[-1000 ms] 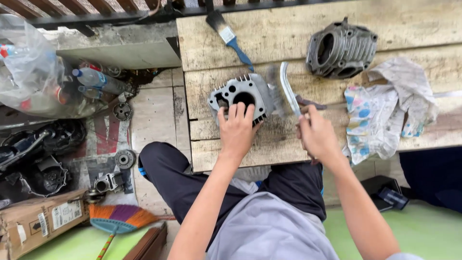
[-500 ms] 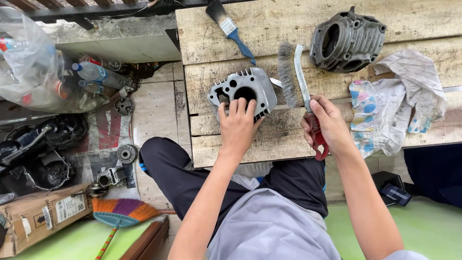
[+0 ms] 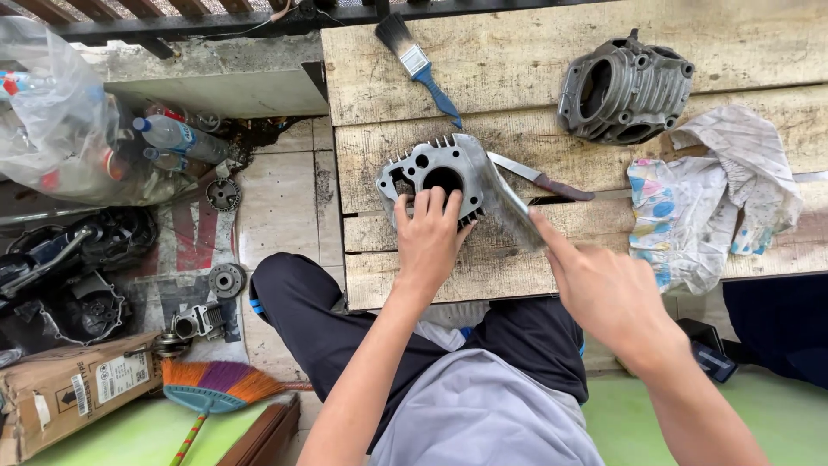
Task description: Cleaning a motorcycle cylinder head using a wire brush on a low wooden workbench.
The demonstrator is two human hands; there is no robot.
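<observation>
A grey finned engine cylinder block lies on the plank workbench. My left hand presses down on its near edge, fingers spread over the top face. My right hand grips a wire brush, index finger stretched along its back. The brush's bristle head lies against the block's right side and looks blurred. Its handle is hidden inside my hand.
A knife lies just behind the brush. A blue-handled paintbrush and a second cylinder casting sit farther back, a patterned rag to the right. Engine parts, a bag of bottles and a broom lie on the floor at left.
My right hand turned the wire brush from upright beside the block and brought its bristles down onto the block's right side. My left hand stayed on the block.
</observation>
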